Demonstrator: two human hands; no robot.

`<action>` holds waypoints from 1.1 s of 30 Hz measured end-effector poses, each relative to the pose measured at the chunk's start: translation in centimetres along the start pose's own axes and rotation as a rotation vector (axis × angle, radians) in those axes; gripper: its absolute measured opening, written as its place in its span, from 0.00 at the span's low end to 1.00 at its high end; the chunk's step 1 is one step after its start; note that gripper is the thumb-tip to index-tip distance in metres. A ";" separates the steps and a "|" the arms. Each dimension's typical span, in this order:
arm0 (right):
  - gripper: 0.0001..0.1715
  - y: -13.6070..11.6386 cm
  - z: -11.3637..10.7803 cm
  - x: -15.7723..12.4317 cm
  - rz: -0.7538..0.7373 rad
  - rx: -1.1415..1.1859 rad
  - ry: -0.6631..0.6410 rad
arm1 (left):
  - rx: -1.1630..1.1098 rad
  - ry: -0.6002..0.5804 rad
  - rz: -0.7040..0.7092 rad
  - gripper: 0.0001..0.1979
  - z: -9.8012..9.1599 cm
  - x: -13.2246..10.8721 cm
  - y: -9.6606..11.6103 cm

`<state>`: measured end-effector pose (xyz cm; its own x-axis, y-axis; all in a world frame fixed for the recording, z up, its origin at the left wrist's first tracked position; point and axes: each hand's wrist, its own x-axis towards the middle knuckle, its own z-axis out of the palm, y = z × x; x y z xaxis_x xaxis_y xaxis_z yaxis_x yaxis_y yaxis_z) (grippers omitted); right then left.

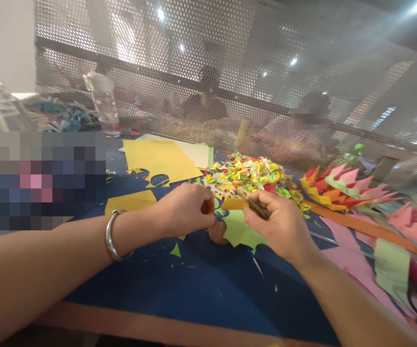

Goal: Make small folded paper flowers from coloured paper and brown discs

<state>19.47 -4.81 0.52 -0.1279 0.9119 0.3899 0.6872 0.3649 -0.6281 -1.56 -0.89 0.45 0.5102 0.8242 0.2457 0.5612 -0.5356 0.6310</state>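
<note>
My left hand (188, 209), with a silver bangle on its wrist, is closed, fingertips pinched together; whatever is between them is too small to make out. To its right, my right hand (278, 224) is wrapped round a slim dark metal tool (254, 206), which looks like tweezers and points up and left. Below the hands lies green paper (242, 229) with scalloped cut edges, beside a small brown round piece (218, 233). A strip of orange-yellow paper (234, 204) sits between the hands. Just beyond them rises a heap of small colourful folded paper pieces (262, 173).
Yellow sheets (161, 156) with round cut-outs lie at the back left. Spiky folded paper (345, 185) and pink strips (349, 246) spread on the right. A thin pointed tool (257, 266) lies on the blue tabletop (194, 294). A bottle (103, 103) stands by the perforated screen (230, 58).
</note>
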 end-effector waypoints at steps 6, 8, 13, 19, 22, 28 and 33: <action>0.05 -0.1 -0.3 0.1 -0.004 -0.024 -0.005 | -0.312 0.083 0.085 0.10 0.3 0.2 0.4; 0.07 -0.2 -0.1 0.0 -0.012 -0.019 -0.038 | -0.375 0.026 0.086 0.11 0.6 0.3 0.7; 0.09 0.0 0.5 -0.1 -0.028 0.003 -0.081 | -0.463 -0.043 0.074 0.09 1.1 0.8 0.3; 0.07 0.2 0.1 0.2 0.006 0.016 -0.046 | -0.619 -0.085 -0.096 0.05 0.7 0.6 0.1; 0.07 0.2 -0.3 0.2 -0.023 0.037 0.056 | -0.822 -0.030 -0.253 0.06 0.7 0.6 0.3; 0.08 -0.2 0.3 -0.4 -0.259 -0.071 0.043 | -1.172 0.065 -0.420 0.07 1.1 0.8 1.1; 0.20 0.0 0.8 -0.6 -0.457 -0.198 0.011 | -1.317 0.070 -0.465 0.08 1.7 0.2 2.3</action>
<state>18.95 -5.18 -0.23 -0.4411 0.6646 0.6032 0.6852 0.6834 -0.2519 0.94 -2.30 0.71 0.3934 0.9047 -0.1635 -0.3687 0.3181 0.8734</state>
